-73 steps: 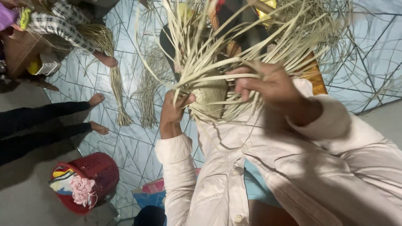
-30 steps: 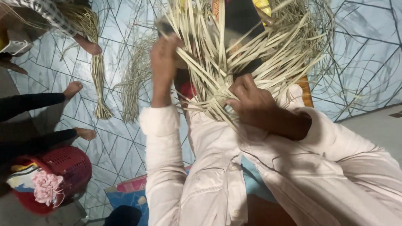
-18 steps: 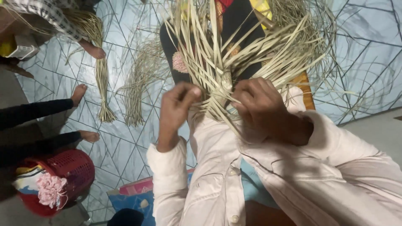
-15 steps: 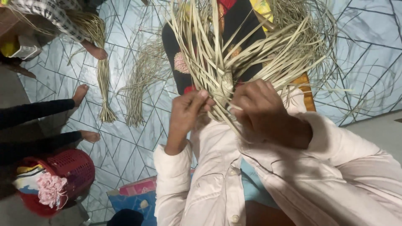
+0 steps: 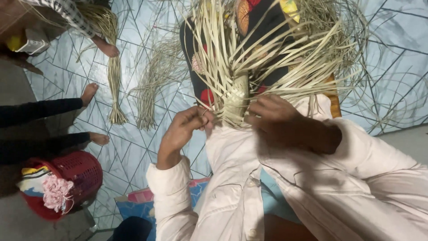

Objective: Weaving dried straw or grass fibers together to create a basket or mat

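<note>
Both hands working at weave (image 5: 235, 100), strips fanning out above it. Left hand (image 5: 183, 129) pinching strip at weave's left edge. Right hand (image 5: 278, 118) gripping weave's right side. Red basket (image 5: 73, 172) sitting far lower-left of weave.

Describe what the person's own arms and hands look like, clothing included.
Both arms wear long sleeves of a pale cream, jacket-like garment with stitched seams and round buttons down the front. The left sleeve ends in a plain cuff at the wrist; the right sleeve is wider and creased. The left hand and right hand are bare: no gloves, rings or watch visible.
</note>
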